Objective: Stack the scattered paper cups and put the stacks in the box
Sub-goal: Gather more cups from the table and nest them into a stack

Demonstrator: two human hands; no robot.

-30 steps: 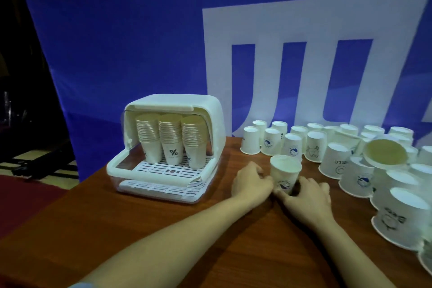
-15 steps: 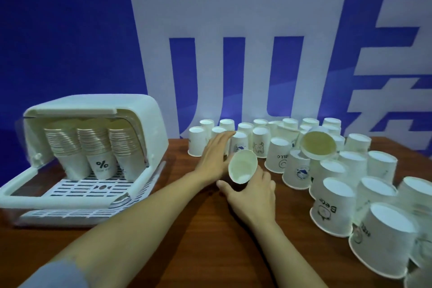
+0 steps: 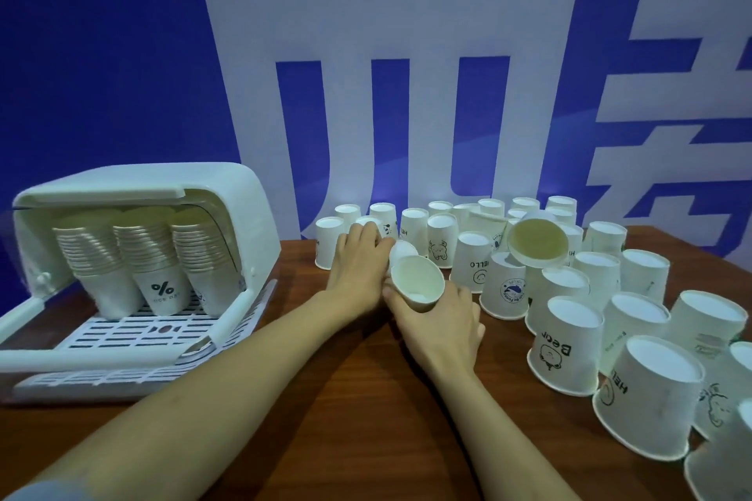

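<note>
- The step in hand looks like the start of a new stack: the right hand [image 3: 437, 319], a little right of the frame's centre, grips one paper cup [image 3: 417, 283] with its fingers curled round the body, and the cup is tipped so that its open mouth faces the camera.
- The left hand [image 3: 358, 260], just left of that cup, reaches to a second cup [image 3: 402, 250] lying at its fingertips. It touches this cup, but I cannot tell whether the fingers close on it or only rest against it.
- In my judgement the next move asks for the two cups to be turned the same way and one pushed straight into the other; a crooked entry would crush the thin rim.
- The box [image 3: 134, 277] stands at the left of the frame with its lid raised. It is smooth white plastic with rounded corners and a slatted floor, and it already holds three tall stacks [image 3: 148, 252] side by side.
- The scattered cups [image 3: 569, 354] fill the right half of the frame, most of them upside down on the table [image 3: 366, 399]; one leaning cup [image 3: 537, 242] shows a yellowish inside.
- The cups are light tapered cones of matt white paper with small printed drawings and rolled rims. The table is dark brown with wood grain.
</note>
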